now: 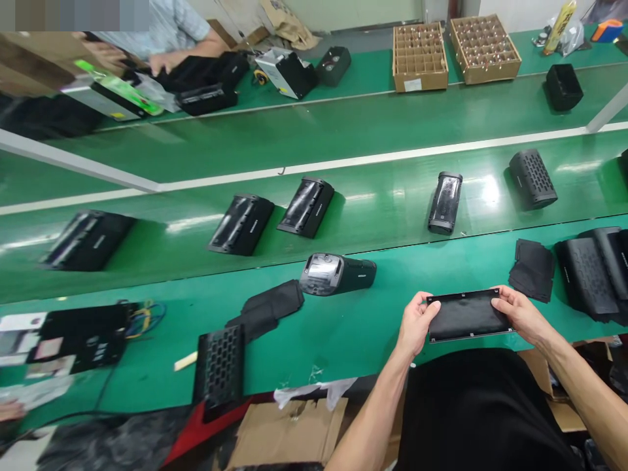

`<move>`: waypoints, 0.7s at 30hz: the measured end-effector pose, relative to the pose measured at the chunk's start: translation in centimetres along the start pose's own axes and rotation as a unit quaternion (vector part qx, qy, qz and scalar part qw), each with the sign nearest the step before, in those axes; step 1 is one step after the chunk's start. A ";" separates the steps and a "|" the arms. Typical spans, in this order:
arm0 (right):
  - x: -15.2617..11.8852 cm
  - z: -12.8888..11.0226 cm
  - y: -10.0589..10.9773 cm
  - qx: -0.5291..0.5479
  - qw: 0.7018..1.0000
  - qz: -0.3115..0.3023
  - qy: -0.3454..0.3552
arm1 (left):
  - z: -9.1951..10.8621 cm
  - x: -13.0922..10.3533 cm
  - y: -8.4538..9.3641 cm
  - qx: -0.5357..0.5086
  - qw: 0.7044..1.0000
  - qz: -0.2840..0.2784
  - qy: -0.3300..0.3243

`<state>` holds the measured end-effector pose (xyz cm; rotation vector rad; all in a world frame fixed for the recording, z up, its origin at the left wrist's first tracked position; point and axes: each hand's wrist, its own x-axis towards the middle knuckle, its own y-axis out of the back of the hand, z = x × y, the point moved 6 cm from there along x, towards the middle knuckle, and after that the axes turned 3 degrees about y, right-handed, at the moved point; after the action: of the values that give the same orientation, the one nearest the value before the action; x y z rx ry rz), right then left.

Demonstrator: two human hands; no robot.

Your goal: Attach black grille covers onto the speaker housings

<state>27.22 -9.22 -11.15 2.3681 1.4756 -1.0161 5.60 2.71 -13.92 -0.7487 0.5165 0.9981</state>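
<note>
glossy green tabletop (pixel 383 320), brown cardboard trays (pixel 420 78), matt black cloth-like sheets (pixel 532 269)

worktop (pixel 383 327) reads green, belt surface (pixel 373 196) a deeper glossy green crossed by a white stripe (pixel 343 160). the panel (pixel 468 315) i see between the hands is black. one speaker (pixel 534 178) shows dark slotted patterning; a grille (pixel 219 365), black honeycomb. cartons (pixel 420 57) are brown, grid-patterned inside. far bottle (pixel 120 88): bright green. cable loops (pixel 147 319): yellow, blue.
</note>
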 end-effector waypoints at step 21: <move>-1.4 -1.3 -0.1 0.060 0.998 0.008 0.015 | 1.7 -1.6 -1.2 -0.025 1.000 0.012 -0.012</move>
<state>27.34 -9.55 -9.32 2.4827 1.4405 -1.0999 6.03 2.67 -11.35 -0.7760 0.4826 1.0451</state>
